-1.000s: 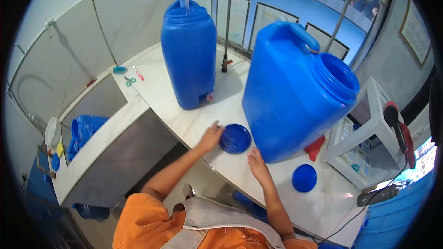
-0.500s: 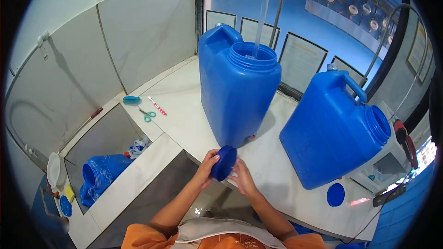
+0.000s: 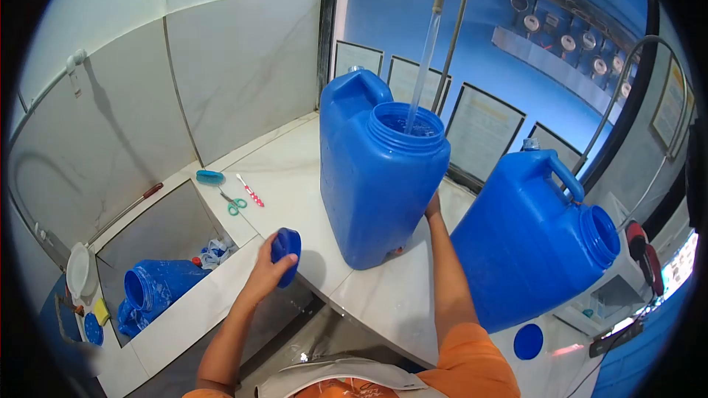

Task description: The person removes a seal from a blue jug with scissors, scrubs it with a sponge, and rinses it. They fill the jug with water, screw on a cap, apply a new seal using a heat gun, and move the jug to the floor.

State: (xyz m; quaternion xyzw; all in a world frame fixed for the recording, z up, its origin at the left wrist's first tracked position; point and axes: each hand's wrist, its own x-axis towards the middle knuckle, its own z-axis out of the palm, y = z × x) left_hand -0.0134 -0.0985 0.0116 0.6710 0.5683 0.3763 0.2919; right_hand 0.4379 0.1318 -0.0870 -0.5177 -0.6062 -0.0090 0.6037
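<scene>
My left hand (image 3: pixel 268 268) is closed around a blue screw cap (image 3: pixel 287 256), held on edge just over the counter's front edge. A tall blue jerrycan (image 3: pixel 383 184) stands upright on the counter, its wide mouth uncapped. From a pipe above, a stream of water (image 3: pixel 422 74) runs into that mouth. My right hand (image 3: pixel 433 205) reaches to the far right side of this jerrycan; its fingers are hidden behind the container. A second blue jerrycan (image 3: pixel 516 243) stands to the right, also uncapped, close to my right forearm.
A sink (image 3: pixel 169 225) at the left holds another blue jerrycan (image 3: pixel 166 285) lying on its side. Scissors (image 3: pixel 234 204), a toothbrush (image 3: pixel 251 190) and a teal brush (image 3: pixel 210 177) lie on the counter (image 3: pixel 310 169). Another blue cap (image 3: pixel 528 342) rests at the right, near a black cable.
My left hand has carried the cap left, away from my right hand. My right hand has let go of the cap and moved forward to the jerrycan's right side. The view has shifted slightly.
</scene>
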